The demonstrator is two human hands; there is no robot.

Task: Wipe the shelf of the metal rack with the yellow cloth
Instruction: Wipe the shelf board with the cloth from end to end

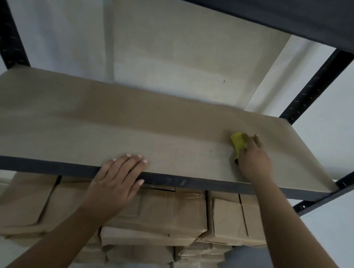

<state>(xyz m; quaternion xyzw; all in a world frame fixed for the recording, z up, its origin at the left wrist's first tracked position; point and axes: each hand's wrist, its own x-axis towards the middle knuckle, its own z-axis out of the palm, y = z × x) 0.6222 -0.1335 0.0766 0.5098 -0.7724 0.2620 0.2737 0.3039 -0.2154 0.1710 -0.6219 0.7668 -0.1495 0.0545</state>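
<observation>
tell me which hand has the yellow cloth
The right hand, pressing the yellow cloth on the shelf; the left hand is empty, resting on the front edge.

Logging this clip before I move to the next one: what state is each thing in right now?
yellow cloth: bunched, pressed flat on the shelf under the right hand.
right hand: on the cloth, at the shelf's right end.
left hand: open, resting on the front edge.
shelf: bare apart from cloth and hands.
wrapped parcels: stacked below the shelf, closed.
</observation>
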